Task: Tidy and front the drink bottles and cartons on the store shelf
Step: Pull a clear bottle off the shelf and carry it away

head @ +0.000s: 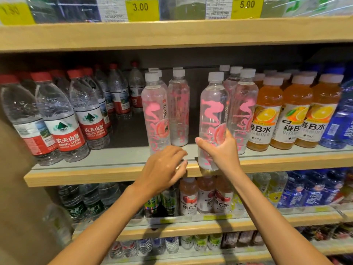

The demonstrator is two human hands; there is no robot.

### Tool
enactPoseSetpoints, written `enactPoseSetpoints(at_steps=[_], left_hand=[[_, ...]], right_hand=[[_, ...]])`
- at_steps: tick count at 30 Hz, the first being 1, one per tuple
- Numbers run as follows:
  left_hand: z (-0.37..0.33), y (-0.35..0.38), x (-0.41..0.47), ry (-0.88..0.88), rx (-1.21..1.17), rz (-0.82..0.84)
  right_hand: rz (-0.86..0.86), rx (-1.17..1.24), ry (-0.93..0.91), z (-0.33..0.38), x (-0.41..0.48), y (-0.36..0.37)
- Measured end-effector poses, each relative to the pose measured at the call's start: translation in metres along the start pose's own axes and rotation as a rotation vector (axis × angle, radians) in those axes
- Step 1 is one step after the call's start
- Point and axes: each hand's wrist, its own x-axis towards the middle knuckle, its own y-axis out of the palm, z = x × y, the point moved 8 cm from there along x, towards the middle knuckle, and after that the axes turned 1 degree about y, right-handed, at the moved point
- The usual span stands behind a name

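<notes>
My right hand grips the pink bottle low; I'd seat it flush at the shelf edge, label outward. Left hand hovers beside it, loosely spread.

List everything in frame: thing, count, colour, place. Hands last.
Water bottles: several, clear with red caps, middle shelf left.
Pink-print bottles: several, clear with white caps, middle shelf centre; one is held at the shelf edge.
Orange drink bottles: three in front, more behind, white caps, middle shelf right.
Blue bottles: count unclear, far right of the middle shelf.
Price tags: three, yellow, top shelf.
Lower shelf bottles: many, green, red-and-white and blue labels, below.
Wooden shelf edge: one, tan, under the middle row.
Left hand: blurred, at the base of a pink-print bottle; grip unclear.
Right hand: fingers around the lower part of the held bottle.
</notes>
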Motion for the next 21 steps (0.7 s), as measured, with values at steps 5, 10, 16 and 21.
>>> enactPoseSetpoints(at_steps=[5,10,16,21], left_hand=[[-0.006,0.038,-0.006,0.307,0.192,0.184],[-0.002,0.048,-0.01,0.354,0.249,0.187],[0.001,0.049,-0.014,0.338,0.243,0.173],[0.001,0.05,-0.015,0.339,0.23,0.17]], right_hand=[[-0.006,-0.028,0.033,-0.018,0.015,0.01],[-0.006,-0.083,0.029,-0.016,0.013,0.014],[-0.318,-0.299,-0.214,0.004,-0.022,-0.003],[-0.273,-0.429,-0.136,0.002,0.0,0.011]])
